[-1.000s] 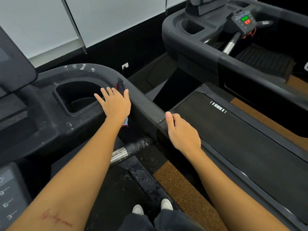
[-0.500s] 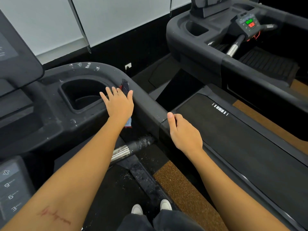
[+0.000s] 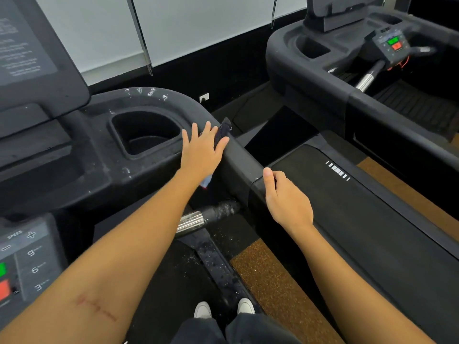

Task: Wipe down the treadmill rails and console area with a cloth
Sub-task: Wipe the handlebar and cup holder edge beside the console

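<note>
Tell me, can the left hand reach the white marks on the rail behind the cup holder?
Probably yes: the left hand presses the cloth on that same rail, the white marks lie further along it, and nothing stands between.

Matte black all over rail (image 3: 238,157) and cup holder (image 3: 146,135), with white flecks on the bend. Dark navy on cloth (image 3: 223,131), plus a pale blue corner with a red edge. Grey on console keypad (image 3: 29,256), white numerals, one green button (image 3: 2,269), one red button (image 3: 3,290). Chrome then black on handlebar (image 3: 193,219). Speckled brown on floor (image 3: 268,274). Black on neighbouring belt (image 3: 360,219), with a row of white bars (image 3: 338,170). White on shoes (image 3: 202,309). Pale grey on wall (image 3: 198,26), with a black band below.
</note>
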The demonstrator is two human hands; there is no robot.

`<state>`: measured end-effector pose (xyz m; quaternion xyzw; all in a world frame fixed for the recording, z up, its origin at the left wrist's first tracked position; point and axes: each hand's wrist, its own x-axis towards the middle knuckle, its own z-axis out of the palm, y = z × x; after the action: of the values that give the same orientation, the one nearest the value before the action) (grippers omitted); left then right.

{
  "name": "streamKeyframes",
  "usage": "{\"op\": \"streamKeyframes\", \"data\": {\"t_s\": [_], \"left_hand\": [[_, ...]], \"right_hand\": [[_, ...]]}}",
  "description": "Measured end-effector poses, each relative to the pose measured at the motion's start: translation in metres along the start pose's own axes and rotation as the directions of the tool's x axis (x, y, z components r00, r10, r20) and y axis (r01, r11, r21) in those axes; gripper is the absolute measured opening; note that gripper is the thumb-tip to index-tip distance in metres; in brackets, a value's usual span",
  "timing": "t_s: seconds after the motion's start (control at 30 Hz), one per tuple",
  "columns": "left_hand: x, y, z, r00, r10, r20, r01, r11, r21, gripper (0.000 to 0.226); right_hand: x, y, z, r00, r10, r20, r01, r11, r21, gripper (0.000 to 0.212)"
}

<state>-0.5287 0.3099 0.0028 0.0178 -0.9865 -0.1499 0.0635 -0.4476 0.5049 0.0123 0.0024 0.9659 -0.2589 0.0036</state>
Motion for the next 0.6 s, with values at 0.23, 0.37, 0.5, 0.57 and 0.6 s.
{"op": "streamKeyframes", "data": {"t_s": [0.23,0.37,0.5,0.57,0.6], "left_hand": [[-0.004,0.007,-0.004,0.999,-0.006,0.051,0.010,0.997,-0.082,0.059],[-0.047,0.011,-0.013,0.983,-0.124,0.137,0.178,0.830,-0.528,0.054],[-0.091,0.015,-0.042,0.960,-0.279,0.005,0.147,0.490,-0.859,0.019],[-0.110,0.019,-0.054,0.933,-0.351,0.074,0.175,0.264,-0.949,0.018],[-0.119,0.020,-0.056,0.928,-0.352,0.122,0.188,0.160,-0.969,0.020]], "right_hand": [[0.000,0.001,0.000,1.000,-0.001,0.006,0.001,1.000,0.004,0.053],[-0.001,0.002,-0.001,1.000,-0.009,0.018,0.008,1.000,0.023,0.052],[0.000,0.000,-0.003,1.000,-0.029,-0.006,0.029,0.995,0.096,0.043],[-0.003,-0.004,-0.005,0.983,-0.117,-0.145,0.148,0.962,0.231,0.035],[-0.007,-0.008,-0.004,0.965,-0.169,-0.202,0.225,0.928,0.297,0.033]]}}
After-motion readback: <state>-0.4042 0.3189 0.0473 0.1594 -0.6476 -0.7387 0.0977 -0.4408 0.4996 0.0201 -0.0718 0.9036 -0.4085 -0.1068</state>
